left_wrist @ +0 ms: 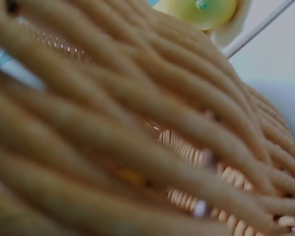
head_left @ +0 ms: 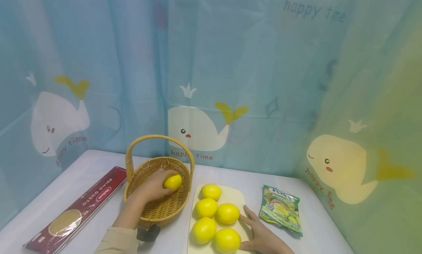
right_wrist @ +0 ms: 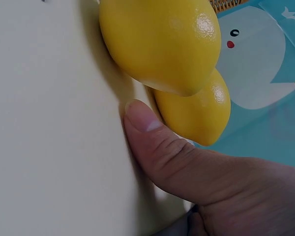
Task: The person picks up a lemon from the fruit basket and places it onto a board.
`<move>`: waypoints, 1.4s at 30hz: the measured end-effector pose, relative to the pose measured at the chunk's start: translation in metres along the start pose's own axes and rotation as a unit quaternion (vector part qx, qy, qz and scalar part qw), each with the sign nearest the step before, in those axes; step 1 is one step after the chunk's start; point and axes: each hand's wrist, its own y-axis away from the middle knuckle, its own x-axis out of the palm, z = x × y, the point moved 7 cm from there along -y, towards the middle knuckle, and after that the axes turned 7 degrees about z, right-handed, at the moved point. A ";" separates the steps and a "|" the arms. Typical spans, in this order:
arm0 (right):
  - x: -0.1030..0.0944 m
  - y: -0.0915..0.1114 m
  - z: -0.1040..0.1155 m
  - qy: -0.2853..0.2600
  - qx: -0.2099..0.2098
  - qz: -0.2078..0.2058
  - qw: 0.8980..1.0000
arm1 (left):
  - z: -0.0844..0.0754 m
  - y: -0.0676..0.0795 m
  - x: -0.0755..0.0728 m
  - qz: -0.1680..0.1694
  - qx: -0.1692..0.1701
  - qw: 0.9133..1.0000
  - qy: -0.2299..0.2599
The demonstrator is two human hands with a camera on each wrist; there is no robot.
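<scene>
My left hand (head_left: pixel 160 186) reaches into the wicker basket (head_left: pixel 155 213) and grips a yellow lemon (head_left: pixel 173 182) near its inner right side. The left wrist view is mostly filled by blurred basket weave (left_wrist: pixel 137 113), which hides that hand. Several more lemons (head_left: pixel 203 230) lie on a cream cutting board (head_left: pixel 242 195) right of the basket. At the board's right edge rests my right hand (head_left: pixel 262 234), fingers extended. Its thumb (right_wrist: pixel 157 142) lies on the board surface, close beside the lemons (right_wrist: pixel 160 44) in the right wrist view.
A long red pasta packet (head_left: pixel 77 210) lies left of the basket. To the right of the board is a green candy bag (head_left: pixel 280 210). The basket's tall arched handle (head_left: pixel 158 137) stands up over it. A blue whale-print curtain (head_left: pixel 211 63) hangs behind the white table (head_left: pixel 316 217).
</scene>
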 end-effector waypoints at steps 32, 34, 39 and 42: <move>-0.003 0.003 0.001 -0.008 -0.016 -0.007 1.000 | -0.063 0.056 -0.046 0.087 0.149 0.983 0.055; -0.003 0.003 0.001 -0.009 -0.014 -0.008 1.000 | -0.073 0.058 -0.044 0.110 0.162 0.977 0.089; -0.001 0.004 0.001 -0.009 -0.013 -0.005 1.000 | -0.096 0.060 -0.031 0.146 0.188 0.961 0.140; -0.001 0.004 0.001 -0.004 -0.013 -0.004 1.000 | -0.108 0.060 -0.020 0.161 0.199 0.956 0.144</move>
